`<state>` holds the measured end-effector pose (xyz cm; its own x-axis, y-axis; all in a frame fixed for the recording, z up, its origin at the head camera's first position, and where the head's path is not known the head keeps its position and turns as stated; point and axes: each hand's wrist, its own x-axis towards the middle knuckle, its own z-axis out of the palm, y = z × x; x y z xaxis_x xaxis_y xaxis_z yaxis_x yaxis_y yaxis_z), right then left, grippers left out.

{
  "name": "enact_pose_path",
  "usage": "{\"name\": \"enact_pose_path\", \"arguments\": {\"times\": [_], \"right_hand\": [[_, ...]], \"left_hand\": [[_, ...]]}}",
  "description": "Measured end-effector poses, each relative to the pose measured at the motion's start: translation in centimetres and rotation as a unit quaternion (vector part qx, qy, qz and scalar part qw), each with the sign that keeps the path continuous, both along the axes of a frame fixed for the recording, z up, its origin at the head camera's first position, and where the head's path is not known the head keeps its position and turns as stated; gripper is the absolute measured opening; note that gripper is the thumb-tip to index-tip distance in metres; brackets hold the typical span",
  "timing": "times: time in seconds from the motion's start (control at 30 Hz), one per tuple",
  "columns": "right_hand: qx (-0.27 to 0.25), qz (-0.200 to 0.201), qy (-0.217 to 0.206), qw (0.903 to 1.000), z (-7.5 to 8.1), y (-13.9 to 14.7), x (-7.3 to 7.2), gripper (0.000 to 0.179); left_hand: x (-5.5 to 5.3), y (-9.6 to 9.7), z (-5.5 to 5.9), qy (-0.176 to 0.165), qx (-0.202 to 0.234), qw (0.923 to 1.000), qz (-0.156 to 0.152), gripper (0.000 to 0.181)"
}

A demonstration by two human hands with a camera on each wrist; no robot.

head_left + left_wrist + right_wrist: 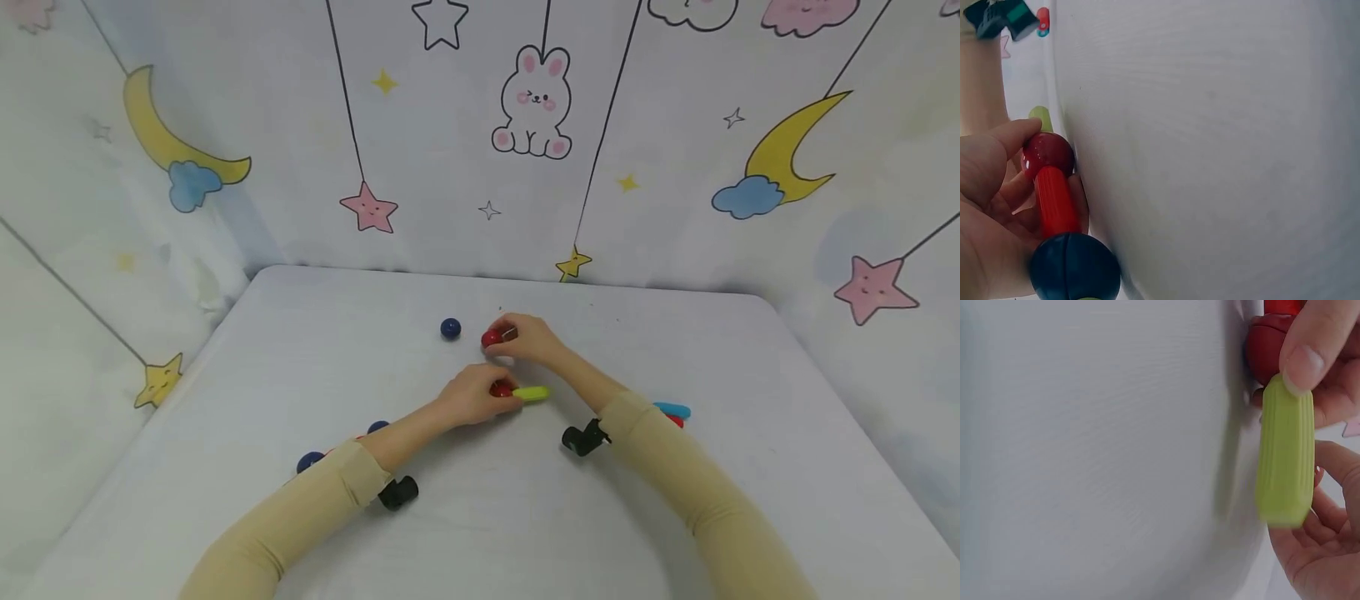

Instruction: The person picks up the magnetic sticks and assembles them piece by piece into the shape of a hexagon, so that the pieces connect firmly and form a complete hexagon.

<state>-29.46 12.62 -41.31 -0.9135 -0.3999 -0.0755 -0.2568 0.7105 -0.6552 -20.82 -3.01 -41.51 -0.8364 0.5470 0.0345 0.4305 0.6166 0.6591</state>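
Observation:
My left hand [474,395] pinches a dark red ball [1047,155] just above the white table. A yellow-green ribbed rod [1286,453] sticks out of that ball to the right. From its other side runs a red ribbed rod [1057,203], joined to a dark blue ball [1075,269]. Slightly farther back, my right hand [528,337] holds another red ball [491,337] between thumb and fingers. Only a sliver of it shows behind the fingers in the right wrist view. Left of the right hand, a single dark blue ball [450,328] lies on the table.
By the left forearm lie more pieces, a blue ball [310,461] and another blue ball [378,426] among them, partly covered by the sleeve. A light blue rod [672,410] and a red rod [677,422] lie beside the right sleeve. A patterned cloth hangs behind the table.

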Motion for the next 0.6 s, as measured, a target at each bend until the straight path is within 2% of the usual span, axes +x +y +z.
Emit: {"name": "enact_pose_path", "arguments": {"times": [0.23,0.4,0.6], "right_hand": [[-0.039,-0.035,-0.055,0.9971,0.1,4.9,3.0,0.043],[-0.064,-0.039,-0.073,0.9945,-0.2,7.8,4.7,0.045],[-0.077,-0.038,-0.083,0.9929,-0.5,9.6,6.3,0.047]], "left_hand": [[0.1,-0.2,0.0,-0.009,0.003,0.9999,0.012,0.018],[0.1,-0.2,-0.1,-0.014,0.008,0.9998,0.012,0.017],[0.0,0.0,-0.2,-0.018,0.005,0.9997,0.015,0.017]]}}
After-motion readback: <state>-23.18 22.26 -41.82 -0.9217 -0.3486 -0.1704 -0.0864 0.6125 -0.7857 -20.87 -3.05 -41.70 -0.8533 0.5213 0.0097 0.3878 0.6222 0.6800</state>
